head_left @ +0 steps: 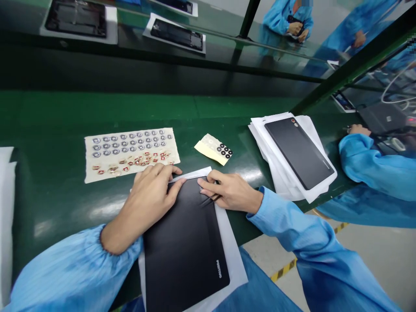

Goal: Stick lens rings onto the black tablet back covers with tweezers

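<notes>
My left hand [146, 203] lies flat on the top edge of a black tablet back panel [182, 247], pressing it down. The panel sits on a white protective sheet [231, 255]. My right hand [229, 190] pinches slim black tweezers [210, 199] with their tips over the panel's upper area. Just beyond my left hand lies a cream backing sheet [130, 151] carrying several rows of small metal rings and red-edged pieces. A small yellowish sticker sheet [214, 148] with several black round stickers lies to its right. Whatever the tweezer tips touch is too small to tell.
A second black panel [297, 151] lies on a stack of white sheets [260, 138] to the right. A co-worker's blue sleeve [373, 167] reaches in at the right. A white pad [6, 216] stands at the left. The green bench edge [260, 229] drops to the floor.
</notes>
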A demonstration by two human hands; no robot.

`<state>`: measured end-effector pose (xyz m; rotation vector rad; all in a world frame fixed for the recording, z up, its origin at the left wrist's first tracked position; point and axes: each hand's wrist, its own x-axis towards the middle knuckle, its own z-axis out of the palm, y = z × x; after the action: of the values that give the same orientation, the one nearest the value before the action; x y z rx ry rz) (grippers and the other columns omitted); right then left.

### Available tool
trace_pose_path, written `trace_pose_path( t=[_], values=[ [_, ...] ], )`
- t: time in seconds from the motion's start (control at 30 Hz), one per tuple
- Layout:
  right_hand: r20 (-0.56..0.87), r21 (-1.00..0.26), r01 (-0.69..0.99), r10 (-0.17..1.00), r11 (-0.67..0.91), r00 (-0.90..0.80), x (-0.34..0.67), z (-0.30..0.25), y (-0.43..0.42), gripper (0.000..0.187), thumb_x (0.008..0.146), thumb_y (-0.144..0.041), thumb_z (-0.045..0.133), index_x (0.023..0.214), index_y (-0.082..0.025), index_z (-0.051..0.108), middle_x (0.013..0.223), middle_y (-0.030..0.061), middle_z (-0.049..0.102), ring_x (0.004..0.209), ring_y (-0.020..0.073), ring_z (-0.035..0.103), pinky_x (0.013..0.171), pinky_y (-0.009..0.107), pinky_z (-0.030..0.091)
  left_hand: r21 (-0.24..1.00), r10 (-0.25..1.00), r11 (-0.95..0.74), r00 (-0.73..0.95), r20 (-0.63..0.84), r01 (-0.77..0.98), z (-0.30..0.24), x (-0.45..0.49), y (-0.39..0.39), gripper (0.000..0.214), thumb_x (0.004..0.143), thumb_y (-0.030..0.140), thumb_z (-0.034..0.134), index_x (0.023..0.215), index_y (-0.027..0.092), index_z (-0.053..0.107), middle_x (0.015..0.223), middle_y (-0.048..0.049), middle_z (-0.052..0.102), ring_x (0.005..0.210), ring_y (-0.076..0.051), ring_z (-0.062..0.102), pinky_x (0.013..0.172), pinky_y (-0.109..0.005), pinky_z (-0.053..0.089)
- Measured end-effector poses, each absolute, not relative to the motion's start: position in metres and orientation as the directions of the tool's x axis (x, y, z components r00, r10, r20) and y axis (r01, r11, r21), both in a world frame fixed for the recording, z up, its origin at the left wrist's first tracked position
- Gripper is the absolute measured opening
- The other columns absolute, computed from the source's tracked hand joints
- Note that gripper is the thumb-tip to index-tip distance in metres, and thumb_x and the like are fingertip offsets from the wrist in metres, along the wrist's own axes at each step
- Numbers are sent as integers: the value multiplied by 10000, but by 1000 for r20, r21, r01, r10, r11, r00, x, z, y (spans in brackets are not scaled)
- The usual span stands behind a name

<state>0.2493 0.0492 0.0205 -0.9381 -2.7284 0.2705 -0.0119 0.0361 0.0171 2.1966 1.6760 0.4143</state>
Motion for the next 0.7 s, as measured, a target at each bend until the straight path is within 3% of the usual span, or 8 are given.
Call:
trace_pose_path(
  t=[0.13, 0.2, 0.3, 0.4, 0.47, 0.53, 0.6, 0.7],
  values=[
    [184, -324, 485, 557, 812, -810, 253, 20, 65, 329, 1063, -435, 512, 1242, -255, 721, 928, 15, 633, 713, 103, 550, 554, 252, 371, 451, 959, -226, 278, -52, 863, 19, -8, 41, 254, 1000, 459, 515, 1099, 264, 643, 968, -59, 689, 976, -295, 647, 853, -454, 428],
    [278, -451, 471, 621, 758, -733, 255, 14, 66, 292, 1041, -413, 564, 1220, -272, 746, 940, 14, 628, 726, 96, 559, 597, 240, 413, 450, 956, -225, 285, -68, 864, 18, -6, 42, 248, 1016, 439, 478, 1027, 269, 658, 1005, -64, 690, 997, -301, 639, 844, -465, 414],
    [371, -682, 464, 814, 566, -447, 254, 13, 59, 313, 1033, -384, 562, 1227, -220, 745, 986, 46, 637, 764, 107, 588, 670, 245, 477, 414, 956, -272, 294, 11, 869, 19, -3, 40, 277, 1027, 395, 424, 967, 235, 643, 1044, -106, 671, 1054, -338, 598, 865, -489, 405],
    [203, -880, 394, 959, 267, -195, 248, 26, 50, 356, 1014, -473, 569, 1022, -171, 758, 875, 46, 644, 726, 131, 573, 653, 260, 480, 455, 938, -334, 337, 78, 825, 27, -3, 35, 255, 1043, 360, 369, 973, 214, 566, 999, -104, 672, 978, -308, 618, 869, -452, 423],
    [-39, -961, 276, 968, 32, -249, 243, 35, 45, 442, 994, -557, 574, 798, -176, 685, 698, 3, 575, 621, 118, 502, 572, 246, 426, 519, 944, -301, 328, 41, 800, 34, -5, 32, 221, 1053, 380, 360, 1012, 230, 517, 906, -51, 682, 822, -259, 643, 761, -386, 432],
    [-210, -973, 163, 913, -162, -349, 239, 40, 41, 490, 957, -603, 612, 707, -182, 599, 602, -36, 479, 543, 93, 407, 500, 229, 342, 540, 955, -245, 297, -10, 805, 40, -6, 31, 197, 1055, 408, 370, 1056, 250, 489, 823, -2, 678, 693, -233, 639, 641, -344, 389],
    [-267, -964, 96, 895, -249, -358, 235, 39, 37, 475, 906, -597, 689, 709, -176, 591, 605, -46, 469, 536, 81, 380, 480, 220, 299, 533, 960, -229, 281, -17, 815, 42, -6, 30, 181, 1054, 409, 377, 1077, 262, 480, 794, 21, 677, 640, -222, 638, 596, -326, 355],
    [-268, -963, 68, 912, -260, -310, 231, 36, 35, 444, 871, -564, 743, 722, -165, 616, 626, -42, 492, 547, 76, 387, 481, 214, 293, 534, 962, -237, 274, 11, 812, 41, -5, 30, 167, 1053, 395, 383, 1076, 264, 483, 795, 31, 687, 624, -212, 647, 592, -315, 352]
  ],
)
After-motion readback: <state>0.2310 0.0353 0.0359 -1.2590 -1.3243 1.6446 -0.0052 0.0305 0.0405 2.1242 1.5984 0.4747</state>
